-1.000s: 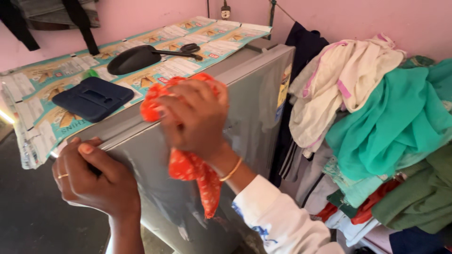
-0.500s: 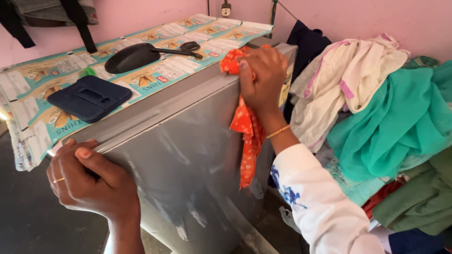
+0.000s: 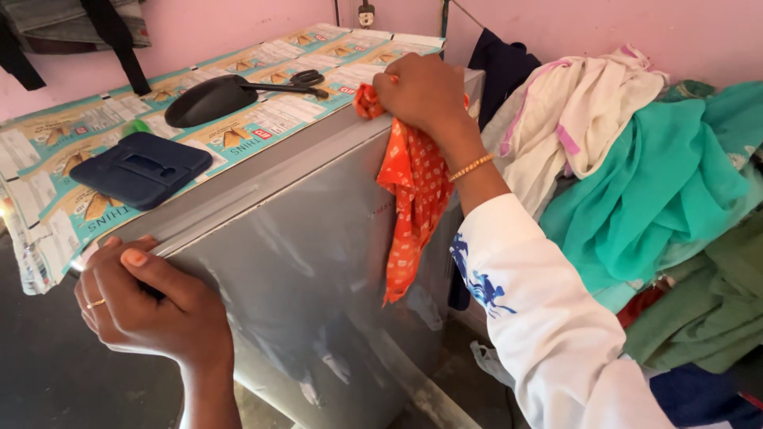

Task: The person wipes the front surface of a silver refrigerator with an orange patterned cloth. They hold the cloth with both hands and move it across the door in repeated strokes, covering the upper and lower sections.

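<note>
- Your right hand (image 3: 425, 94) is closed around a bunched orange dotted cloth (image 3: 412, 187), pressing it on the far right top edge of the grey fridge door (image 3: 318, 262); the loose end hangs down the door face.
- A second ago that hand and cloth were near the middle of the top edge; they have slid to the far right corner since, so most of that edge has now been passed over.
- Your left hand (image 3: 147, 306) is clamped on the near left corner of the door, thumb on top, fingers curled around the edge. It has hardly shifted while the other hand travelled.
- On the fridge top lies a printed paper sheet (image 3: 254, 127), and on it a dark blue plastic tray (image 3: 139, 168) to the near left, and further back a black oval item (image 3: 211, 99) and black scissors (image 3: 290, 82).
- To the right, a heap of clothes (image 3: 652, 199) in teal, cream and green sits just beside the fridge, close to your right sleeve.
</note>
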